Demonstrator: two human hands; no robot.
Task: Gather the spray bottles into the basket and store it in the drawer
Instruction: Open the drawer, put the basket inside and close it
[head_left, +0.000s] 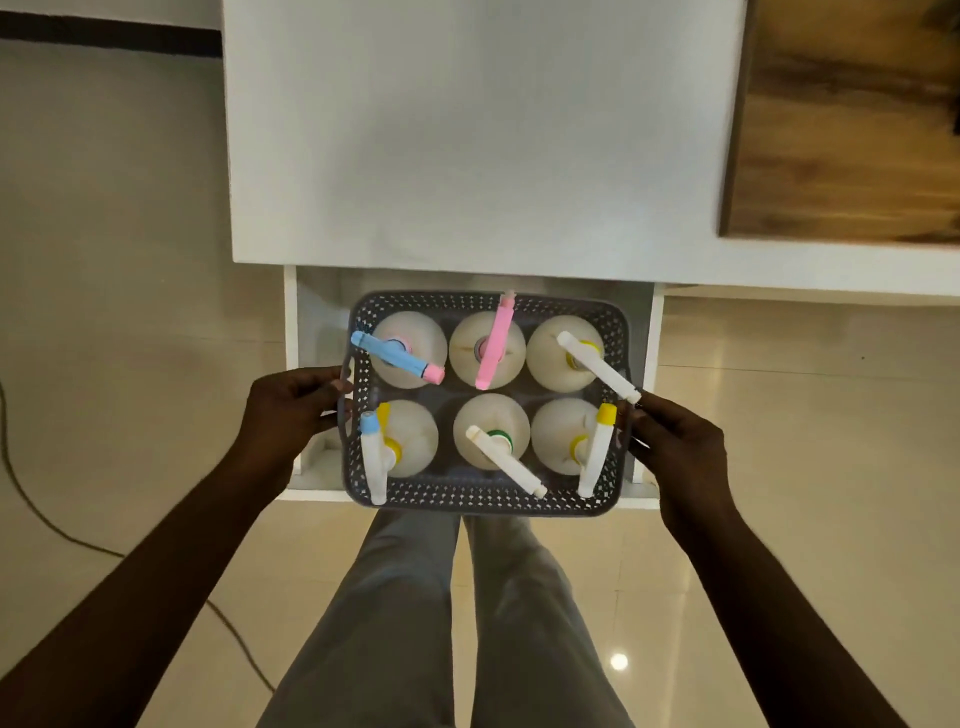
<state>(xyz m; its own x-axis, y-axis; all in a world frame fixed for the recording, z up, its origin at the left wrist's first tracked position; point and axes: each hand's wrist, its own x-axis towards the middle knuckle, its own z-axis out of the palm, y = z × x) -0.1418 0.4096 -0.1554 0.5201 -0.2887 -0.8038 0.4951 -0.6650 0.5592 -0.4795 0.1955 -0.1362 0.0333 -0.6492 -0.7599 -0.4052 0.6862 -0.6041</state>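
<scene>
The basket (483, 501) is gripped at its sides by the curled fingers of the left hand (291, 402) and right hand (675, 436); it should be lowered level into the drawer (291, 317).

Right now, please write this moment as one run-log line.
step: storing | basket: holds six spray bottles, above open drawer | left hand: grips left side | right hand: grips right side

The basket (483, 501) is grey with a lattice of small holes; six milky-white spray bottles (421, 338) carry blue, pink, white and yellow heads (one collar green). Drawer (291, 322) white, trousers (395, 597) grey, floor tiles (779, 467) glossy beige.
</scene>
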